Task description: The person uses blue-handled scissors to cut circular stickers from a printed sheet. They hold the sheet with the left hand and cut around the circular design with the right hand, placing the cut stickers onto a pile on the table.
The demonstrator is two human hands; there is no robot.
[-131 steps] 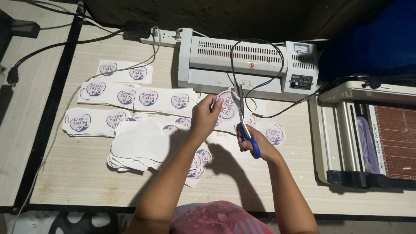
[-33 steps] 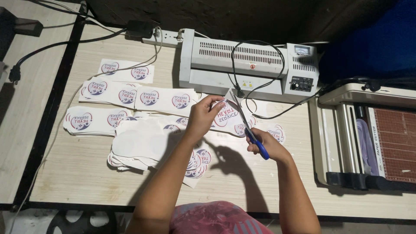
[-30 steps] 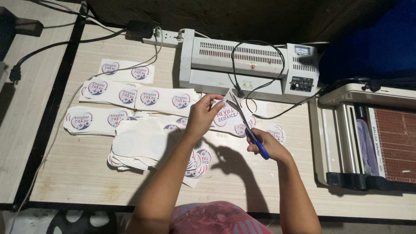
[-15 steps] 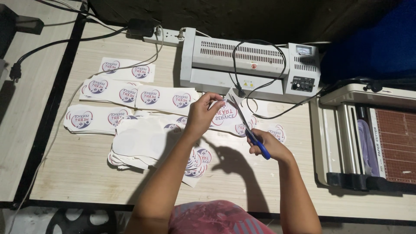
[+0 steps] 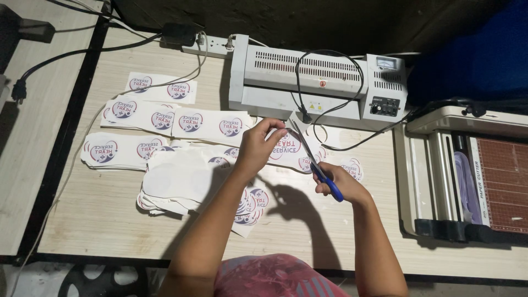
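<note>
My left hand pinches a white sheet of round printed stickers and holds it up over the table. My right hand grips blue-handled scissors, whose blades point up and left into the edge of that sheet. Under my left forearm lies a pile of cut sticker sheets, some face down. More sticker strips are spread in rows on the left part of the table.
A white laminator with a black cable stands at the back of the wooden table. A power strip lies behind it. A paper cutter sits at the right. One round sticker lies by my right hand.
The held sheet has turned a little in my left hand. The scissors have shifted slightly along its edge. Both hands stay in the same spot.
</note>
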